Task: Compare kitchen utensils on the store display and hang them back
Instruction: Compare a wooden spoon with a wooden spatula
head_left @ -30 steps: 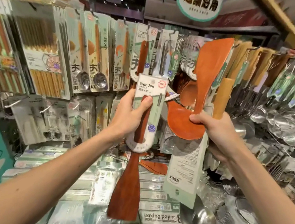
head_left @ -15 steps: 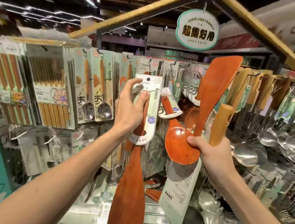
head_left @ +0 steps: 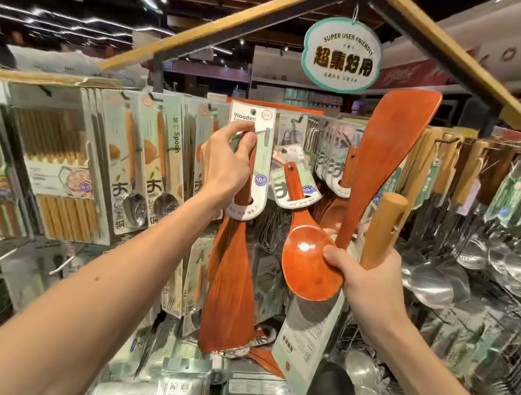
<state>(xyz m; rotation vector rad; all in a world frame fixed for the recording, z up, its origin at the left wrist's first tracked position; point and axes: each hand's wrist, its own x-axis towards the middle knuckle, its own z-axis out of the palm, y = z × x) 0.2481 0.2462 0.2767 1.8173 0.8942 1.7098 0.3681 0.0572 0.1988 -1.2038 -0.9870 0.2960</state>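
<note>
1. The left hand (head_left: 226,165) grips the upper handle of a reddish-brown flat wooden turner (head_left: 229,293). Its fingers curl round the handle and the turner's pale green backing card (head_left: 254,196), up against the store display (head_left: 216,27).
2. That turner's long axis is near vertical, with the broad blade pointing down.
3. The right hand (head_left: 370,289) clasps 3 utensils together:
   - a glossy red-brown wooden rice spoon (head_left: 306,264), bowl low and handle slanting up-left
   - a long red-brown wooden spatula (head_left: 389,155), blade pointing up and slightly right
   - a pale round wooden handle (head_left: 382,228), upright
4. Boxed chopsticks (head_left: 55,148) hang to the left, steel ladles (head_left: 431,285) to the right, and an oval green-rimmed sign (head_left: 341,54) overhead.
</note>
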